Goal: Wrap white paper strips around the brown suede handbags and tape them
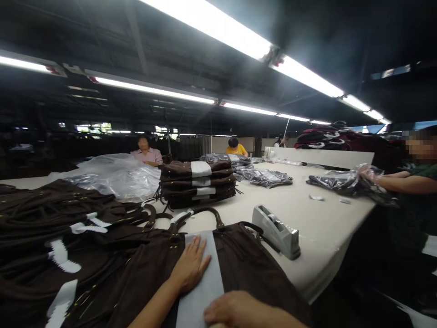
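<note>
A dark brown bag (244,259) with handles lies flat in front of me. A white paper strip (205,282) runs lengthwise over its middle. My left hand (191,269) rests flat on the strip, fingers stretched toward the handles. At the strip's near right edge is my right hand (235,310), its fingers curled over the paper; the hand is somewhat blurred and its underside is hidden. Just right of the bag stands a grey tape dispenser (276,232).
Brown bags (34,228) with white paper pieces heap up at left. Beyond are a stack of banded bags (198,184), clear plastic (119,175) and bagged goods (262,175). A co-worker's hands (367,175) handle a plastic-wrapped bundle at right, past the table edge (344,259).
</note>
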